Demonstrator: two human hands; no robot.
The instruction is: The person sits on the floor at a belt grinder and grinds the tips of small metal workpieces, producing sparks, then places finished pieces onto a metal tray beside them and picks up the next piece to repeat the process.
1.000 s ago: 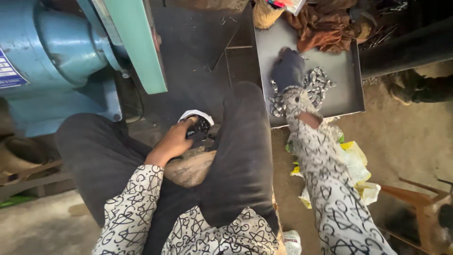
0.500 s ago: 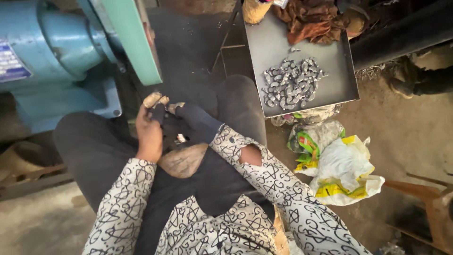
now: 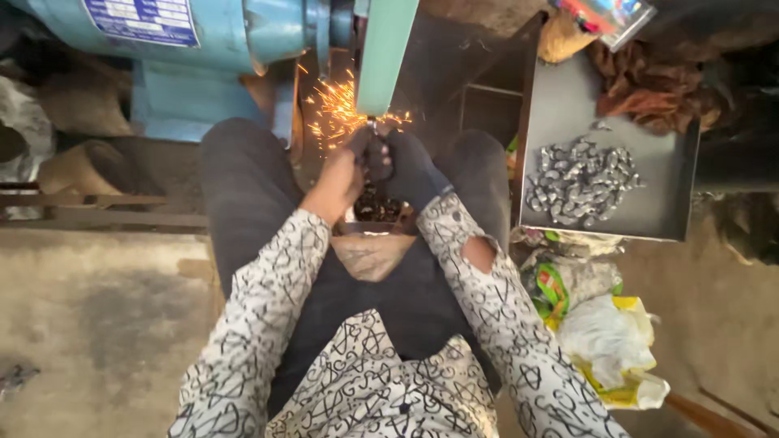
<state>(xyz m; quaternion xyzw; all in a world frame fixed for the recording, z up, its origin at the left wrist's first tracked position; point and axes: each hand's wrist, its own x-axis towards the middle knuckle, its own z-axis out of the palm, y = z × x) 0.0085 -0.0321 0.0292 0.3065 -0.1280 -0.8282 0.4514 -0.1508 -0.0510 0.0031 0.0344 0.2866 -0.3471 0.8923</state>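
A shallow bowl [image 3: 372, 243] sits on the lap of the person, between knees in dark cloth. Above it the bare left hand [image 3: 341, 174] and dark-gloved right hand [image 3: 410, 166] clench together around a small dark metal piece [image 3: 376, 154], pressed against the green belt [image 3: 383, 57], throwing orange sparks [image 3: 337, 109]. To the right, the flat grey tray [image 3: 665, 211] holds shiny metal pieces [image 3: 580, 178] heaped mid-tray; beyond stands the blue motor [image 3: 235, 32].

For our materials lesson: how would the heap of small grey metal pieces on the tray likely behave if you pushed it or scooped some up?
The metal pieces look loose and interlocked, so they would probably slide and scatter across the flat tray rather than move together. They seem stiff, probably heavy for their size. A scooped handful might snag and spill.
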